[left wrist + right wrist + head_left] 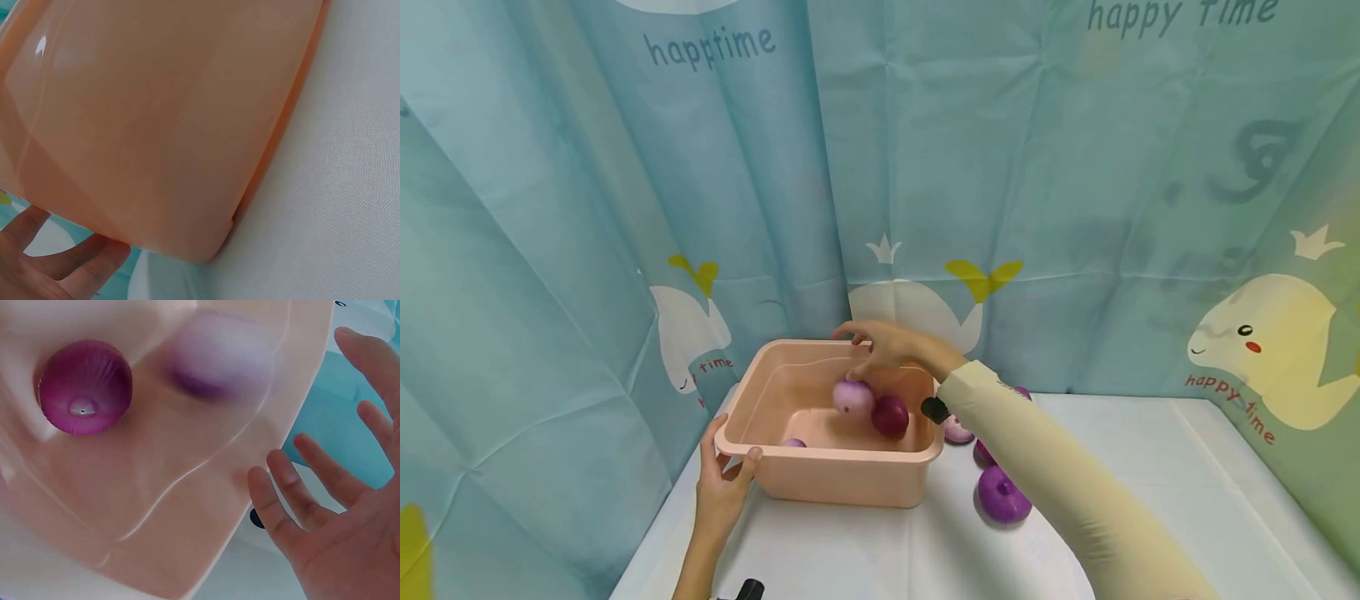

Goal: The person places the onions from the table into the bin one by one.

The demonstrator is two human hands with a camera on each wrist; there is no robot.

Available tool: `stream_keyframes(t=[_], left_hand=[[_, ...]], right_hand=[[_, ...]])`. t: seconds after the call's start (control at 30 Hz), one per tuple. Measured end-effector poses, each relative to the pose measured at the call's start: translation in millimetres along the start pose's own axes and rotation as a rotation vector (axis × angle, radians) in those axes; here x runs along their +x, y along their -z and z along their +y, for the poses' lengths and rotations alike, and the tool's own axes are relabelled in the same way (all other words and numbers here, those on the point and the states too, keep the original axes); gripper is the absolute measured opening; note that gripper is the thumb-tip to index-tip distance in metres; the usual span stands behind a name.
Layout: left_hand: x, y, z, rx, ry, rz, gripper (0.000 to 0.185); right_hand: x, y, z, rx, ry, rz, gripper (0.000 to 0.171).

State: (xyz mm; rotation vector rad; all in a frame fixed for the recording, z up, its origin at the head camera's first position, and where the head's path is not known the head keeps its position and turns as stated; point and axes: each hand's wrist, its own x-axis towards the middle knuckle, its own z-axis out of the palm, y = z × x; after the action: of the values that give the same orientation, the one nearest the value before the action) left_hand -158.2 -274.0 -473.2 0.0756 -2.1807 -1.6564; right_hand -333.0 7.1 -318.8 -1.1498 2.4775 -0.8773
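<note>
My left hand [721,487] grips the peach plastic basin [842,479] by its corner, my right hand [887,342] hangs empty, fingers spread, near a round pale-lilac onion [852,399] inside, and I seem partway: a round dark-red onion [891,416] is in too, several purplish onions [1002,497] sit outside.

basin [842,478]: peach | onions [890,417]: purple, lilac | curtain [940,167]: blue-green (whale print [1270,333])

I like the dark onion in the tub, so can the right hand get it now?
Probably yes: the right hand is open and empty near the back rim of the tub, and the dark onion lies inside, uncovered. The pale onion is off to one side.
</note>
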Motion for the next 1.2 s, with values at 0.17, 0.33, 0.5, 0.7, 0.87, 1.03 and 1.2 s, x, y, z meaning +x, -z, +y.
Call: stream_keyframes(t=[0.17,0.33,0.5,0.7,0.87,1.03,1.2], left_hand=[[0.3,-0.3,-1.0,-0.007,-0.002,0.002,0.075],[0.7,-1.0,-1.7,-0.018,-0.002,-0.001,0.075],[0.4,-0.9,-1.3,0.008,0.003,-0.003,0.076],[0.1,0.4,-0.5,0.023,0.006,0.000,0.077],[0.7,-0.2,0.6,0.034,0.002,0.008,0.077],[1.4,-1.1,1.2,0.037,0.000,0.015,0.076],[1.0,-1.4,-0.2,0.018,-0.003,0.016,0.076]], right_hand=[[-1,1,0,-0.001,0.022,-0.001,0.073],[-2,3,3,0.007,0.076,0.013,0.070],[-13,11,7,0.000,0.099,0.029,0.070],[-37,24,18,-0.058,0.148,0.092,0.070],[-62,37,31,-0.065,0.139,0.134,0.071],[-89,48,47,-0.084,0.077,0.182,0.071],[-110,54,62,-0.120,0.022,0.225,0.073]])
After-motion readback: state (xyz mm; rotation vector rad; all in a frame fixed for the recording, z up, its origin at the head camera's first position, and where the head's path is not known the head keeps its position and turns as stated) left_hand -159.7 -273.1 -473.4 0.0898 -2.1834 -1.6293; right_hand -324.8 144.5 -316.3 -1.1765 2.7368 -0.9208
